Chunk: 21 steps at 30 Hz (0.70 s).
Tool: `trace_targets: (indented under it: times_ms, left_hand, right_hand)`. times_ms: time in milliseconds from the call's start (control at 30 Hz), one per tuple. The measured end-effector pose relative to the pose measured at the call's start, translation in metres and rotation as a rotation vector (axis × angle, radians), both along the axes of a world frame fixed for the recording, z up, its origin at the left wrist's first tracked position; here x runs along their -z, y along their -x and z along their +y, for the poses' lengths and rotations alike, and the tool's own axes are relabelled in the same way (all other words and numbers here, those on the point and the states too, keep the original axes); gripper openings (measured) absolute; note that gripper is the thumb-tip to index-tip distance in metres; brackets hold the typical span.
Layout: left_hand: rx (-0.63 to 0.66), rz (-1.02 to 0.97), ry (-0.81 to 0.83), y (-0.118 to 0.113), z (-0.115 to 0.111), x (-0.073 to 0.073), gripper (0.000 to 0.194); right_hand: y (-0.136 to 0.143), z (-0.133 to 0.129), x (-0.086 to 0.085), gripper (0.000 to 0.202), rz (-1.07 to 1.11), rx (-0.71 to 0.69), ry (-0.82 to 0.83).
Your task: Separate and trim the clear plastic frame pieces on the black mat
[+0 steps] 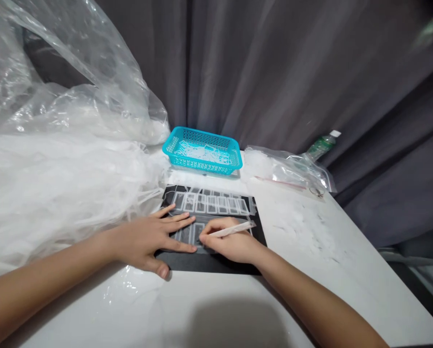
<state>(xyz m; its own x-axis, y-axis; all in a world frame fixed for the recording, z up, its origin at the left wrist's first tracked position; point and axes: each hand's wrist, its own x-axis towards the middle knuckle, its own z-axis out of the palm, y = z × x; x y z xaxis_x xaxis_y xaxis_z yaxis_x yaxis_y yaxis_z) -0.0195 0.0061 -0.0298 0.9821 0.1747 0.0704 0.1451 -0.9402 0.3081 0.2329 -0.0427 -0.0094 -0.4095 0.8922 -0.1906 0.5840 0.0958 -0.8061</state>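
My left hand (154, 241) lies flat with its fingers spread, pressing on the left side of a clear plastic sheet (221, 205) printed or moulded with rows of white-edged rectangles. Beneath the sheet is a black mat (209, 263). Over the sheet's lower row, my right hand (231, 241) is closed around a slim white pen-like tool (234, 228), whose back end slants up to the right. Its tip is hidden by my fingers, so I cannot tell exactly what kind of tool it is.
Behind the mat stands a blue perforated basket (172, 150) holding white pieces. A large heap of translucent white material (64, 193) and a big clear bag (93, 63) crowd the left. At right back are a clear zip bag (285, 169) and a green bottle (322, 144).
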Motion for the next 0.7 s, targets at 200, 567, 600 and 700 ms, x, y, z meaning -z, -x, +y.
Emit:
trace_targets:
  times_ms: [200, 567, 600, 700]
  left_hand:
    - [-0.005, -0.064, 0.017, -0.002, -0.003, 0.006, 0.069]
    - [-0.01, -0.014, 0.0, -0.002, -0.004, 0.005, 0.067]
    - [-0.011, -0.012, 0.001, -0.002, -0.004, 0.005, 0.067]
    - [-0.025, -0.024, 0.012, -0.002, -0.005, 0.005, 0.067]
  right_hand:
    - [0.003, 0.004, 0.024, 0.015, 0.137, 0.018, 0.214]
    - [0.004, 0.005, 0.013, 0.015, 0.071, -0.035, 0.115]
    - [0.004, 0.003, 0.013, 0.015, 0.038, -0.052, 0.066]
    - [0.009, -0.01, 0.017, 0.014, -0.103, -0.188, -0.244]
